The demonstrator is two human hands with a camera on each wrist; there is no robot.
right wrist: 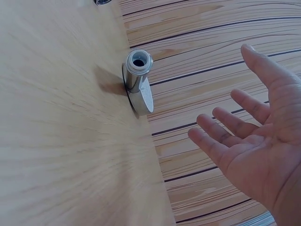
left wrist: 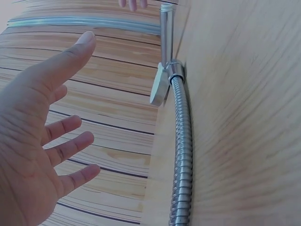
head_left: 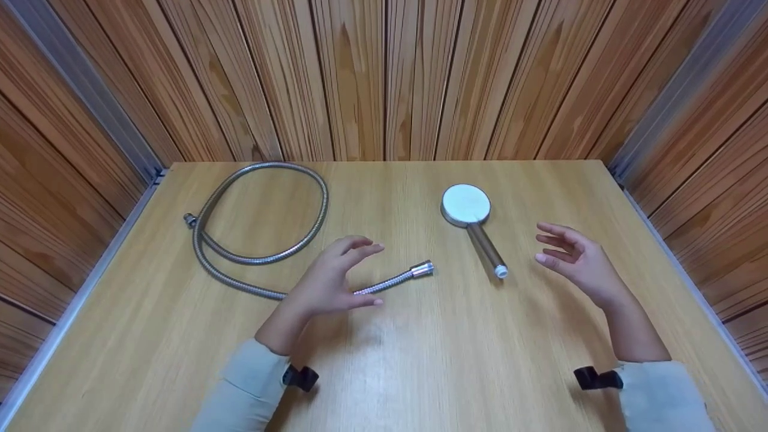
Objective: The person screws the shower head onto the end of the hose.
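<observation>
A coiled metal shower hose (head_left: 264,260) lies on the left of the table, its shiny connector end (head_left: 422,269) pointing right. Over the hose hovers my left hand (head_left: 327,279), fingers spread and holding nothing; it hides a short stretch of hose. Right of the middle lies a shower head (head_left: 465,205), white face up, with its grey-brown handle slanting toward me and ending in a white threaded tip (right wrist: 138,62). My right hand (head_left: 585,264) is raised to the right of that handle, apart from it, with fingers loosely bent and nothing in them.
The light wooden table (head_left: 420,372) is walled at the back by wood-grain panels (head_left: 384,78) and at both sides, with grey metal strips at the corners. The hose's other fitting (head_left: 190,220) lies at far left. A black wrist mount (head_left: 300,378) sits at each sleeve.
</observation>
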